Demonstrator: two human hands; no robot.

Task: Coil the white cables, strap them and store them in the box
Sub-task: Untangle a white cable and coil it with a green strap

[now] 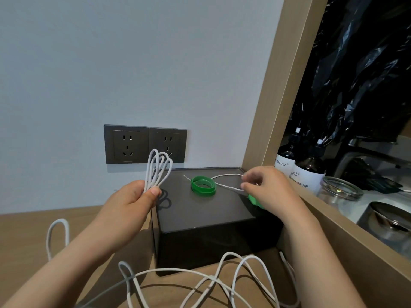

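Left fingers (153, 192) pinching cable coil (158, 167), right fingers (247, 186) pinching loose strand (226, 187)

Soft, even, fairly bright light. Faint shadows lie on the box (200, 210) lid. The wide lens tilts the wooden frame (278, 85); edges look slightly soft.

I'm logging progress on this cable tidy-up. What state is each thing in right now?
box: closed.
green strap: rolled, lying on box.
coiled cable: looped, gripped by left hand.
cable strand: across box, pinched by right hand.
loose cables: uncoiled on table.
sockets: empty.
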